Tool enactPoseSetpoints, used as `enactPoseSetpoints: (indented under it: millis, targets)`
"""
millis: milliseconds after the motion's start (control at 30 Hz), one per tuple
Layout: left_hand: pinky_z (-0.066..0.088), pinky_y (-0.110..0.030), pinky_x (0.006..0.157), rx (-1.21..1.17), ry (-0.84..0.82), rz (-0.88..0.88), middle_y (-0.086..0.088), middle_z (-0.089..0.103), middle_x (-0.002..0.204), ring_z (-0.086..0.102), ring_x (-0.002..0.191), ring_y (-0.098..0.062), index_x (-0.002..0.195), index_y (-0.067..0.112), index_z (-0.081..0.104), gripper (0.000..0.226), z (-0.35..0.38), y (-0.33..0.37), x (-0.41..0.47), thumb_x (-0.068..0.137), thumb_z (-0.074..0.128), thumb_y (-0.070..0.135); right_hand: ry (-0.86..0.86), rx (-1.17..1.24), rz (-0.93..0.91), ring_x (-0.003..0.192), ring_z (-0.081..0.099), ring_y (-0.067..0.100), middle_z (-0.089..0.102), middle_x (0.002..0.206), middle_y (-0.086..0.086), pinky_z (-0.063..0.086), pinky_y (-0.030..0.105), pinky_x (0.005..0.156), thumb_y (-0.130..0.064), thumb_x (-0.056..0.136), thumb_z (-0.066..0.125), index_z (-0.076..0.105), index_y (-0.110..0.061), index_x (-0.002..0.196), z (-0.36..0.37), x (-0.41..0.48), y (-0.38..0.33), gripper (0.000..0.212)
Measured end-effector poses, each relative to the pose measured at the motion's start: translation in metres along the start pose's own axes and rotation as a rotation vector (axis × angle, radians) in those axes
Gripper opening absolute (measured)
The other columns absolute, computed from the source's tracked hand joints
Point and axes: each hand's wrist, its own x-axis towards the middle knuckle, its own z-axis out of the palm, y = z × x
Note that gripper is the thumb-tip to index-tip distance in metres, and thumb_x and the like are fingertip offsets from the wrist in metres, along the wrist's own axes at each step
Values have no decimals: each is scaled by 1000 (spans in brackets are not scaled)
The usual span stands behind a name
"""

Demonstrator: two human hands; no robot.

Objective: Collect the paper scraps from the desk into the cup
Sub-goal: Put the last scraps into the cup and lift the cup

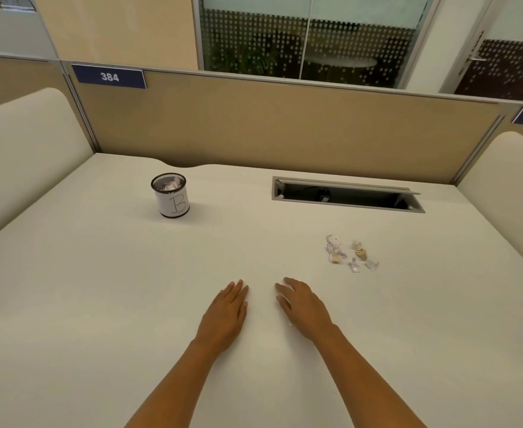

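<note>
On the near middle of the desk (99, 288), both hands lie flat, palms down, side by side with a gap between them. The left hand (223, 316) has its fingers straight and close together, pointing away from the person and a little right. The right hand (305, 310) has its fingers stretched out and slightly spread, pointing away and a little left. Neither hand holds anything.

Beyond the right hand and further right lie the scraps (351, 253), a small loose cluster of crumpled white and yellowish bits resting on the desk. The cluster's long axis runs roughly left to right, tilting slightly toward the person at its right end. Its leftmost piece is long and thin and runs front to back.

Well apart from them, at the far left, the cup (173, 196) stands upright, its mouth facing up. It is a dark mesh cup wrapped in white paper marked "B", and crumpled paper shows inside it.

Behind the scraps, a slot (346, 196) is cut into the desk, its long axis running left to right. A divider (285, 128) closes off the back, with a blue tag (109, 76) reading "384".
</note>
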Motion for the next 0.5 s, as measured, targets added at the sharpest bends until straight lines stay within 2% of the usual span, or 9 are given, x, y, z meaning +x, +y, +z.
enactPoseSetpoints:
  millis: [167, 267, 300, 367, 400, 433, 467, 500]
  targets:
    - [10, -22, 118, 50, -3, -54, 8, 7, 159, 6, 147, -7, 150, 21, 14, 50, 3, 6, -24, 101, 21, 32, -23, -7, -36, 144, 19, 10, 22, 157, -3, 33, 28, 111, -36, 102, 29, 31, -24, 146, 9, -32, 0, 46]
    - [19, -26, 117, 45, -13, -106, 5, 5, 160, 5, 147, -10, 150, 18, 10, 50, 4, 12, -37, 101, 22, 20, -21, 29, -85, 143, 24, 11, 27, 155, -4, 31, 29, 111, -36, 100, 33, 34, -24, 144, 14, -44, 3, 46]
    - [20, -27, 116, 1, -13, -122, 6, 9, 159, 8, 147, -11, 150, 18, 12, 50, 5, 12, -40, 101, 22, 19, -3, 59, -113, 140, 30, 12, 33, 152, -6, 29, 28, 110, -40, 99, 35, 38, -25, 142, 15, -48, 4, 46]
    - [22, -30, 114, -37, 35, -86, 11, 30, 150, 24, 142, -11, 145, 23, 29, 45, 3, 14, -49, 101, 26, 29, 91, 11, -156, 134, 40, 11, 43, 145, -9, 27, 24, 107, -43, 96, 41, 46, -25, 137, 16, -55, 8, 45]
    - [27, -31, 110, -19, 77, -63, 15, 44, 137, 36, 134, -12, 136, 27, 43, 40, 1, 15, -51, 99, 30, 34, 106, 0, -165, 131, 42, 11, 47, 142, -8, 27, 22, 105, -40, 96, 43, 49, -23, 135, 15, -58, 9, 43]
    - [34, -31, 101, -24, 117, -57, 17, 53, 120, 46, 120, -14, 118, 29, 55, 30, 0, 16, -54, 97, 34, 34, 121, 7, -174, 129, 45, 12, 50, 140, -5, 28, 20, 102, -35, 96, 43, 52, -21, 133, 13, -59, 9, 40]
    - [37, -31, 88, -43, 146, -68, 12, 59, 106, 51, 104, -16, 97, 25, 58, 22, -3, 18, -55, 94, 37, 29, 125, 19, -182, 126, 47, 13, 53, 137, -3, 30, 19, 100, -29, 97, 43, 54, -17, 131, 12, -60, 9, 37]
    - [37, -30, 77, -68, 167, -86, 2, 60, 99, 50, 92, -17, 85, 17, 56, 19, -4, 18, -54, 91, 40, 23, 115, 45, -174, 123, 49, 15, 56, 133, 0, 34, 18, 99, -22, 97, 43, 56, -14, 127, 11, -61, 8, 34]
